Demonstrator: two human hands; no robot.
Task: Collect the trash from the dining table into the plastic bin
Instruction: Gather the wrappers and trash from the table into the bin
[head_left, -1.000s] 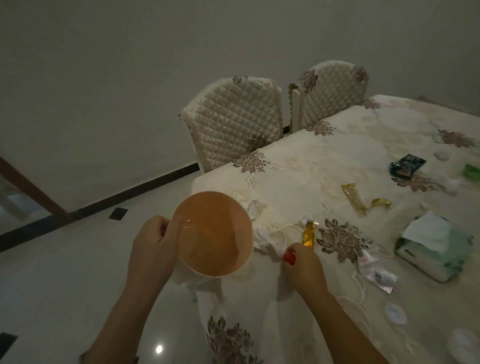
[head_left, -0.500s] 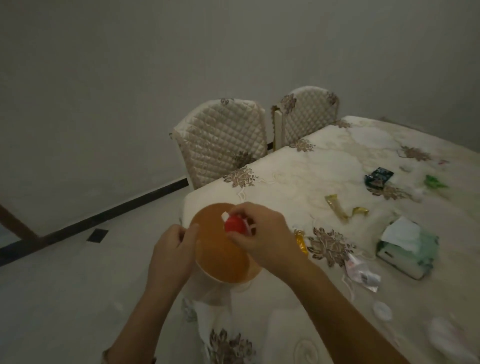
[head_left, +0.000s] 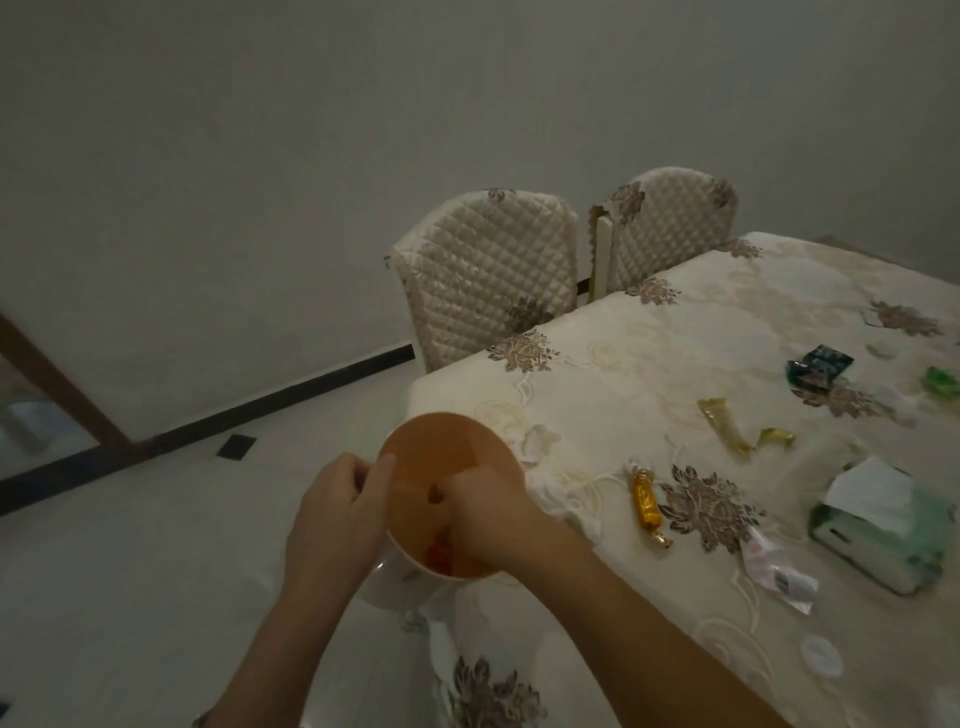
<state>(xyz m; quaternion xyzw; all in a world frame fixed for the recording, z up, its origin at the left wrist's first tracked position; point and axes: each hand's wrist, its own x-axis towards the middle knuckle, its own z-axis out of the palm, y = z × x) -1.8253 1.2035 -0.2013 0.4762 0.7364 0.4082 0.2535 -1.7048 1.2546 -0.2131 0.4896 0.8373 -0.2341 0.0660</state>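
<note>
My left hand grips the near-left rim of the orange plastic bin, held against the corner of the dining table. My right hand reaches down inside the bin, fingers pointing to its bottom. A red piece of trash shows at the bin's bottom by my fingertips; whether I still hold it is hidden. On the tablecloth lie a gold candy wrapper, a gold-green wrapper, a dark blue packet, a green wrapper, a white-pink wrapper and a white cap.
A green tissue pack with a white sheet sticking out sits at the right. A crumpled white tissue lies just past the bin. Two quilted chairs stand along the table's far side. Pale floor lies to the left.
My right hand carried the red piece from the table edge over the bin and has gone down into it. The left hand has kept hold of the rim.
</note>
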